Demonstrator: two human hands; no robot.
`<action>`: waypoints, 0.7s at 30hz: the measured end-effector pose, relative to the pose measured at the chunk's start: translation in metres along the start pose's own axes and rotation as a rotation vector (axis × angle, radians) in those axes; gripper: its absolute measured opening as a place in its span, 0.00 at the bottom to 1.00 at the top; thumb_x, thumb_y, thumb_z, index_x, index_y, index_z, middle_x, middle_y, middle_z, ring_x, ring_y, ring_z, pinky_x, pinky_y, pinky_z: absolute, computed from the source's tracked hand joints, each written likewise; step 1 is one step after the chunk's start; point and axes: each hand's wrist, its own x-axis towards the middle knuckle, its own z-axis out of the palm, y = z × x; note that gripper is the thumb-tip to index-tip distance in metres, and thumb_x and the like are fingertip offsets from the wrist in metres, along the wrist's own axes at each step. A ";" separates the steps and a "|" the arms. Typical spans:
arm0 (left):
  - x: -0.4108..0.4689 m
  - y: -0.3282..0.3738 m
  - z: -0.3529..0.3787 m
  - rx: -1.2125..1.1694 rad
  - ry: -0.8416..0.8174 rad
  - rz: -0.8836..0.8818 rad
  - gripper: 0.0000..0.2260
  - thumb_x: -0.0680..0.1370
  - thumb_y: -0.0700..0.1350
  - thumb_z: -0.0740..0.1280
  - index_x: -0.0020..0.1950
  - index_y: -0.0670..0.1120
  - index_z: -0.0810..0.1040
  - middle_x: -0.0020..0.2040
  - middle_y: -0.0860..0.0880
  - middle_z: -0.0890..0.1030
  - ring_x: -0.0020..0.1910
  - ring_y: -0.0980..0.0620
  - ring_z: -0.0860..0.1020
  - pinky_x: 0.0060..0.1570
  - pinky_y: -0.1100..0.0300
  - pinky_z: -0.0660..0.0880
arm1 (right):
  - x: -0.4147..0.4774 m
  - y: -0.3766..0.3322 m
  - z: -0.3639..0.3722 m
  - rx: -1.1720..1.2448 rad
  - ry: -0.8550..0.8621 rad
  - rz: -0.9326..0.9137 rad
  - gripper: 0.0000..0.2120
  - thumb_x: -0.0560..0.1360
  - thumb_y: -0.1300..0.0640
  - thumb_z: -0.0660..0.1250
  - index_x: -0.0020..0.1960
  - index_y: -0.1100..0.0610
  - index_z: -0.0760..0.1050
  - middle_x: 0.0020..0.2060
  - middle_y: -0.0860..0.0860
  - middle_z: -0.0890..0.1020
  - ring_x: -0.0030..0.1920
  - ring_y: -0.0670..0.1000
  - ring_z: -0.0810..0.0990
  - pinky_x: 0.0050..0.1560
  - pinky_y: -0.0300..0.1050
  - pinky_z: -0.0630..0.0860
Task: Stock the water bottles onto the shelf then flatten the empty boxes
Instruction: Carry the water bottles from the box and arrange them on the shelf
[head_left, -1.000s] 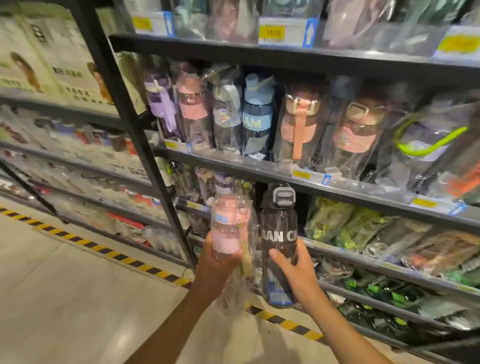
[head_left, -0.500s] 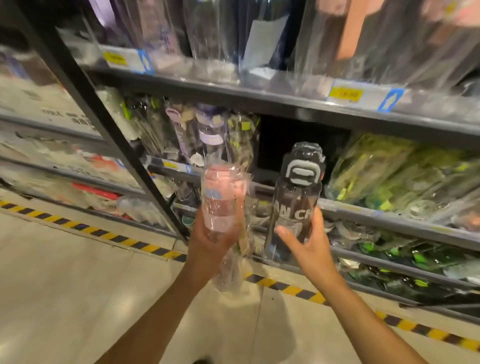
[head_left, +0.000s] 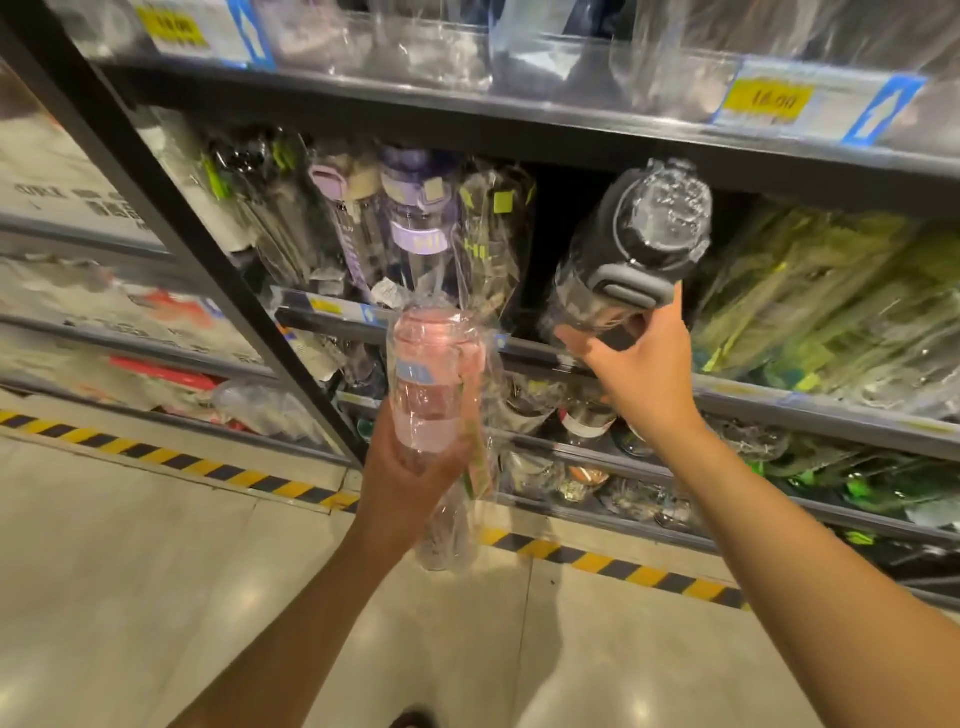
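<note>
My left hand (head_left: 410, 480) grips a pink water bottle (head_left: 428, 384) wrapped in clear plastic, held upright in front of the shelf edge. My right hand (head_left: 641, 371) holds a dark grey water bottle (head_left: 631, 249), also in clear wrap, tilted with its cap toward me. That bottle sits at the mouth of a dark gap on the black metal shelf (head_left: 753, 402), between purple-capped bottles (head_left: 415, 228) on the left and green-wrapped bottles (head_left: 831, 291) on the right.
The shelf above (head_left: 467, 111) carries more wrapped bottles and yellow price tags (head_left: 769, 101). Lower shelves hold further packaged goods. A black upright post (head_left: 197, 249) divides this bay from the left one. Yellow-black hazard tape (head_left: 623, 566) runs along the tiled floor.
The view has dropped and closed in on the lower shelf. My right hand has lifted the dark bottle up and tipped it into the shelf gap. The pink bottle stays in my left hand.
</note>
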 end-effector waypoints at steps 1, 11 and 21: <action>0.001 0.000 -0.001 0.005 -0.004 0.003 0.27 0.70 0.46 0.77 0.67 0.54 0.73 0.55 0.58 0.84 0.56 0.55 0.84 0.49 0.66 0.80 | 0.005 0.001 0.002 -0.004 0.000 0.000 0.38 0.69 0.52 0.83 0.71 0.50 0.65 0.64 0.45 0.79 0.64 0.42 0.79 0.65 0.41 0.77; 0.011 -0.001 -0.010 0.000 -0.016 0.014 0.29 0.69 0.47 0.77 0.67 0.58 0.70 0.55 0.63 0.82 0.57 0.60 0.82 0.49 0.68 0.80 | 0.032 0.022 0.021 -0.092 -0.116 0.045 0.42 0.69 0.54 0.83 0.71 0.38 0.58 0.66 0.42 0.77 0.65 0.41 0.77 0.67 0.42 0.76; 0.021 -0.011 -0.015 -0.042 -0.010 -0.010 0.30 0.69 0.45 0.78 0.69 0.55 0.72 0.57 0.58 0.83 0.58 0.55 0.83 0.55 0.61 0.82 | 0.043 0.032 0.022 -0.211 -0.069 0.126 0.26 0.71 0.46 0.80 0.61 0.50 0.70 0.57 0.49 0.77 0.57 0.48 0.78 0.60 0.47 0.77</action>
